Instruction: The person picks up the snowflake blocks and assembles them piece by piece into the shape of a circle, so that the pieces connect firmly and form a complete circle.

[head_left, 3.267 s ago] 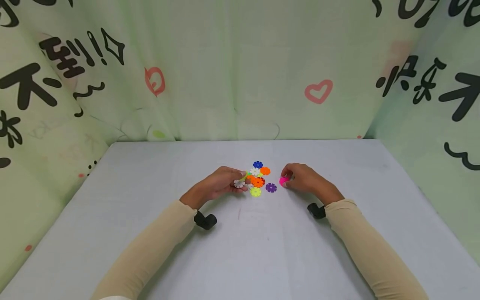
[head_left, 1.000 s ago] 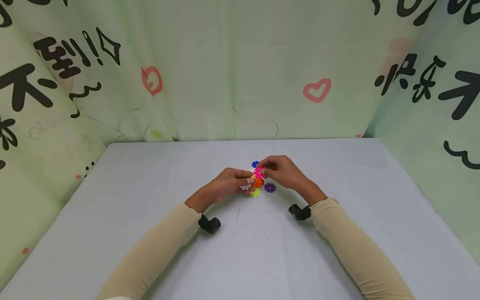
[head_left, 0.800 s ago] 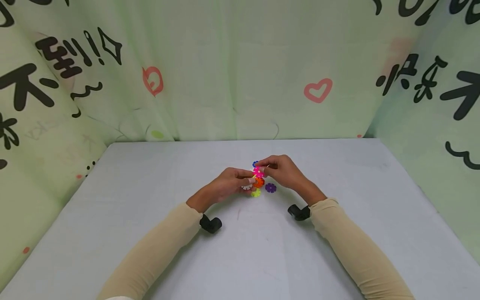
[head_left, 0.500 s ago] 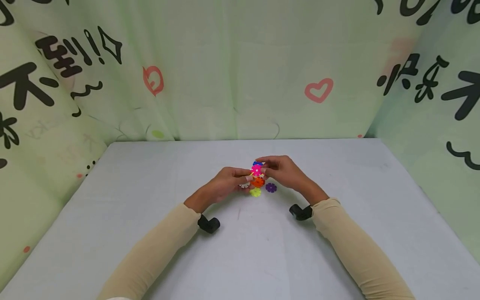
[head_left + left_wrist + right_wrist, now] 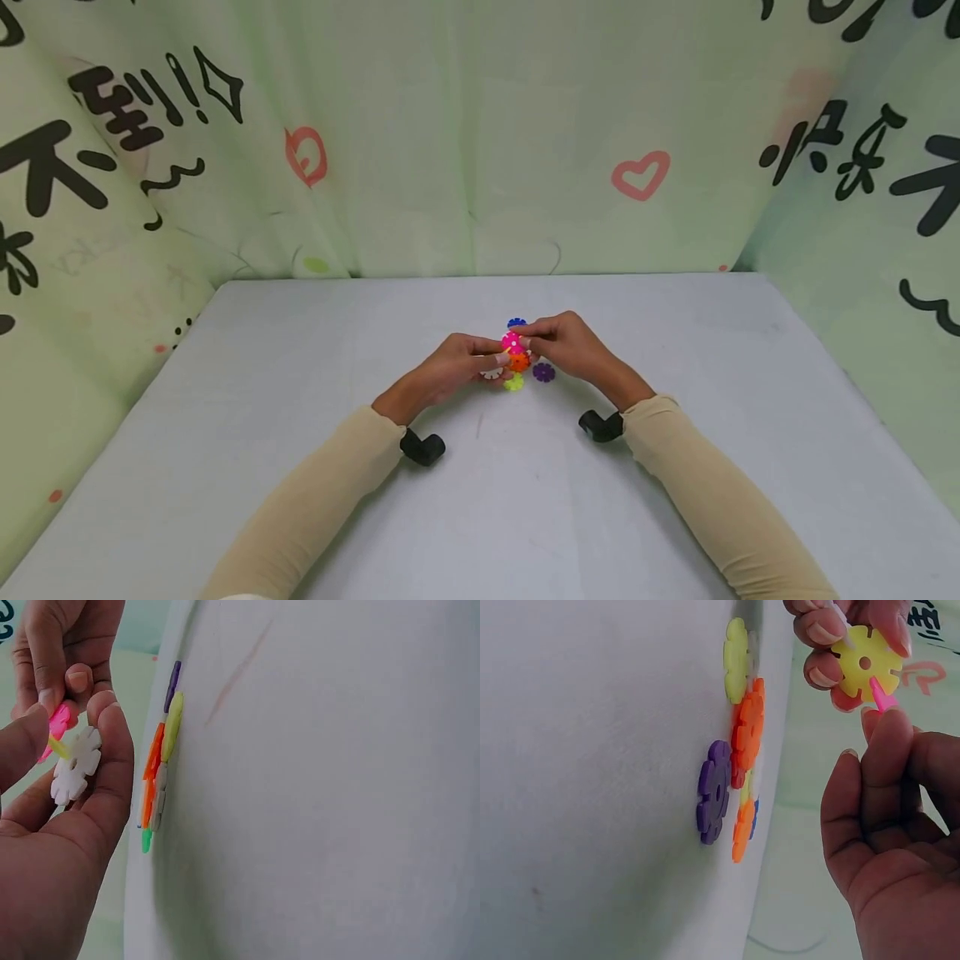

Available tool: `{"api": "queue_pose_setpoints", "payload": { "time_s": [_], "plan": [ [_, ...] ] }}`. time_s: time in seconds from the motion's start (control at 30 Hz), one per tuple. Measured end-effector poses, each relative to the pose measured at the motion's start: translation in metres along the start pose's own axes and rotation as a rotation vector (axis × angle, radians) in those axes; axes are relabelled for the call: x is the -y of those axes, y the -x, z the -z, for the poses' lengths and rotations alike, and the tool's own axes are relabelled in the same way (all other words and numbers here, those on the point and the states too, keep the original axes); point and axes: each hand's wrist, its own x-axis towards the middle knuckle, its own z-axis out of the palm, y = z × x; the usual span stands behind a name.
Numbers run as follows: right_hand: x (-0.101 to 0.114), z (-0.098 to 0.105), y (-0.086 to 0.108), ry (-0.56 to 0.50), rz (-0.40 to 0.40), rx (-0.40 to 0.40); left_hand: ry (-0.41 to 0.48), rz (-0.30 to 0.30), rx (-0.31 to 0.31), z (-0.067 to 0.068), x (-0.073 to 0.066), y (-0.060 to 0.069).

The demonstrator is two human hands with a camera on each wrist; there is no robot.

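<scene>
My left hand [image 5: 450, 367] holds a white flower-shaped plastic disc [image 5: 75, 769] joined to a yellow notched disc [image 5: 855, 676]. Between the thumb and fingertips of my right hand [image 5: 566, 343] is a pink disc [image 5: 512, 342] of the same kind. In the right wrist view the pink disc's edge meets the yellow disc's rim, roughly at right angles. How deep it sits in a notch I cannot tell. Both hands are raised above the table, close together, and the fingers hide parts of the discs.
Loose discs lie beneath the hands on the white-covered table [image 5: 480, 500]: purple [image 5: 543, 372], yellow-green [image 5: 513, 382], orange [image 5: 519, 362], blue [image 5: 516, 322] and several others, some overlapping. A green patterned curtain [image 5: 540, 150] stands behind the table's far edge.
My right hand has carried the pink disc leftward from beside the pile to the discs in my left hand. Over the last second both hands stay together, with only small shifts.
</scene>
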Motion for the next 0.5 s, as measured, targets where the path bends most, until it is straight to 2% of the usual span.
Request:
{"api": "queue_pose_setpoints", "payload": {
  "time_s": [0.23,0.4,0.5],
  "plan": [
    [0.0019,-0.0026,-0.0003,-0.013,-0.04,-0.025,0.025,-0.009,-0.023,0.0003,-0.0002,0.0027],
    [-0.0007,-0.0014,0.0002,0.03,-0.064,0.002,0.065,0.003,-0.016,-0.0012,0.0025,0.0059],
    [-0.0033,0.0019,0.0024,0.073,-0.051,0.018,0.113,0.022,-0.037,-0.0009,0.0034,0.0058]
  ]
}}
